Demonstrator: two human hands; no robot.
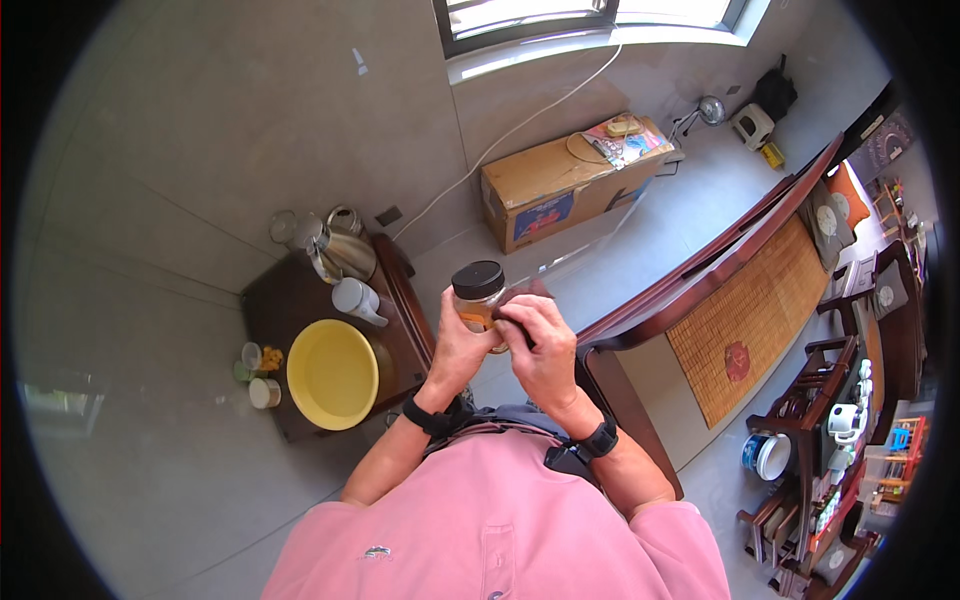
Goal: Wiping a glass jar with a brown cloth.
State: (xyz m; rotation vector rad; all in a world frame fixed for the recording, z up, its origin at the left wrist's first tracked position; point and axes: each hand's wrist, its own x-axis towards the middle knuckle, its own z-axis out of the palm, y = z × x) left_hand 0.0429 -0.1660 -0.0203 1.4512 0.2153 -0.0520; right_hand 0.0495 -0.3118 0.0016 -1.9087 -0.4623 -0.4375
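A clear jar [470, 310] with a black screw lid [478, 280] and an orange label stands upright in my left hand [459, 346], raised in front of my body. My right hand [541, 346] grips a dark brown cloth [517, 296] and presses it against the jar's right side. Part of the jar is hidden behind my fingers and the cloth. To the left, a yellow basin [332, 375] with what looks like water in it sits on a dark wooden cabinet [405, 352].
A steel jug [346, 251], a white lidded cup [358, 300] and small containers [264, 392] share the cabinet. Beyond lies a long cardboard box [570, 187] with a white cable [540, 116] above. At right stands a wooden bench [637, 330] with a woven mat [750, 322].
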